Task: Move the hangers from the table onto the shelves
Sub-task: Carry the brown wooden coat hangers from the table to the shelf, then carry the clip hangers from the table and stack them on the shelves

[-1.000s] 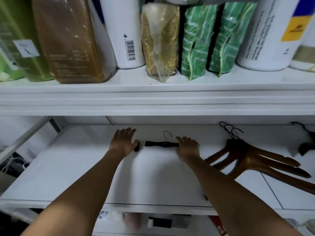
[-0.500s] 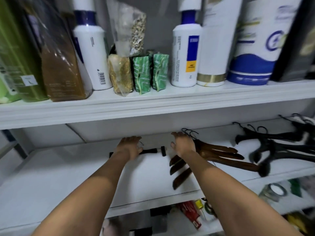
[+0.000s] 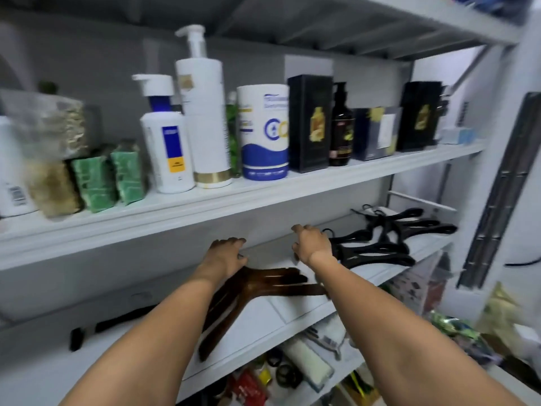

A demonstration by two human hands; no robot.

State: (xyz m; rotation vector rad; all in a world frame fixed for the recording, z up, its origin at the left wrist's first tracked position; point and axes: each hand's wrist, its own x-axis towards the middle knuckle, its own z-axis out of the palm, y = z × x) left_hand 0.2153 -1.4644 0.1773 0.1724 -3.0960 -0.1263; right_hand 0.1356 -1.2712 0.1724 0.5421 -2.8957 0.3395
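Black and slim, the hanger (image 3: 120, 320) that was held at both ends a second ago is now left lying flat at the left of the middle shelf (image 3: 287, 313), released. Brown wooden hangers (image 3: 263, 285) are fanned beside it, and black hangers (image 3: 377, 249) are piled farther right on the same shelf. The left hand (image 3: 227, 254) is now spread open over the wooden necks; contact cannot be told. The right hand (image 3: 311, 244) is raised, fingers loosely curled, nothing held. That placement is judged done, and a return to the bench is expected. Pump bottles (image 3: 205, 118) are ranged on the shelf above.
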